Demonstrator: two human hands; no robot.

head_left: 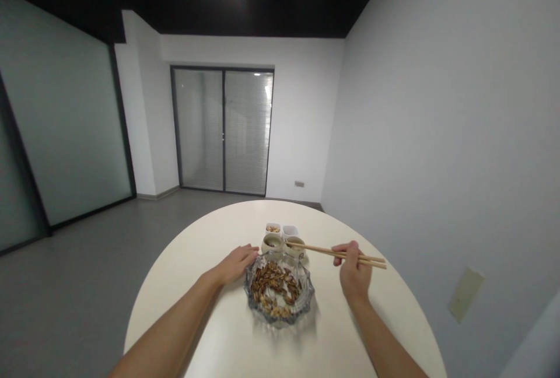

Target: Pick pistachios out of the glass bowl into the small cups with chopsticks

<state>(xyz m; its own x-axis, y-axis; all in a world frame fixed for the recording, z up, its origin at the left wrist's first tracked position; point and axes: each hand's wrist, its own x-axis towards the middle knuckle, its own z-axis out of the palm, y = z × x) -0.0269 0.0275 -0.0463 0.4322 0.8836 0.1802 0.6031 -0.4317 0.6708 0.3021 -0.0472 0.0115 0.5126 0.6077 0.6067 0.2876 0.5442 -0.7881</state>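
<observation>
A scalloped glass bowl [278, 290] of mixed brown nuts and seeds sits on the round white table [210, 261]. My left hand [236, 262] lies flat, fingers stretched out, against the bowl's left rim. My right hand [352, 273] is closed round a pair of wooden chopsticks [336, 252]. Their tips reach left over a small round cup [294, 244] behind the bowl. A second round cup [272, 242] stands beside it.
Two small white square dishes [280, 229] stand behind the cups, the left one with some nuts in it. A white wall runs close on the right. Grey floor and a glass door lie beyond the table's far edge.
</observation>
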